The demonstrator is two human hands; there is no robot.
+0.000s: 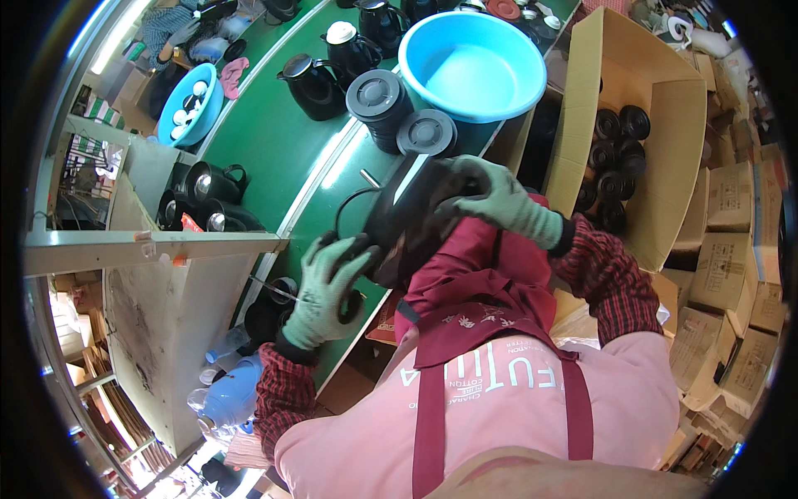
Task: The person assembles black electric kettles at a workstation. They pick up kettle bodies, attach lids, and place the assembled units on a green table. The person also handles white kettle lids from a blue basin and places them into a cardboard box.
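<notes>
A glossy black jug [407, 220] is held tilted in front of my apron. My right hand [507, 204], in a pale green glove with dark fingertips, is closed on its right end. My left hand [332, 287], gloved alike, has its fingertips at the jug's lower left side. A screwdriver-like tool [281, 290] with a thin metal shaft sticks out of the left hand, its dark round end by the palm. From the jug's left side a thin black curved piece and a short metal pin [370, 178] stand out. My fingers hide part of the jug.
Finished-looking black jugs [314, 87], stacked dark grey lids [379, 96] and a blue basin [472, 66] stand on the green bench [266, 125]. A carton [582, 108] with black round parts is on the right. Left, a metal frame bar [150, 249] crosses near several jugs [212, 183].
</notes>
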